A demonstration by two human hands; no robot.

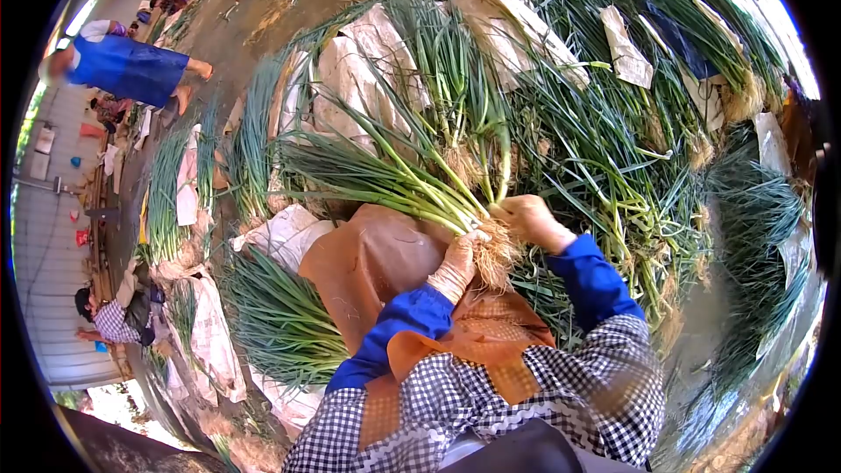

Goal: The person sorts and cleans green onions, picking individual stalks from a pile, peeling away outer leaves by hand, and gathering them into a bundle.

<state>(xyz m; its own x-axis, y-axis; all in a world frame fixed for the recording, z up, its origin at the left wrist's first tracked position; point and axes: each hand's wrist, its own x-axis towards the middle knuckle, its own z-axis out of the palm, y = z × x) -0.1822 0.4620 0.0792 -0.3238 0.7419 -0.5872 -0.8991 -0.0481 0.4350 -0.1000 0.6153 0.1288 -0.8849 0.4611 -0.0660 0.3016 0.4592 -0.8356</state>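
Note:
A bunch of green onions (412, 180) lies over my lap, its leaves pointing up and left and its pale roots (496, 252) toward me. My left hand (459, 263) is closed around the white stems just beside the roots. On the right side of the same bunch, my right hand (531, 221) has its fingers pressed together at the base of a stalk (504, 158) that stands apart from the others. A brown apron (377, 250) covers my lap under the bunch.
Piles of green onions (604, 149) surround me in front and at the right, with pale sacks (359, 79) among them. Another bundle (285, 320) lies at my left. A person in blue (131, 66) walks at the upper left; another person (118, 320) sits at the far left.

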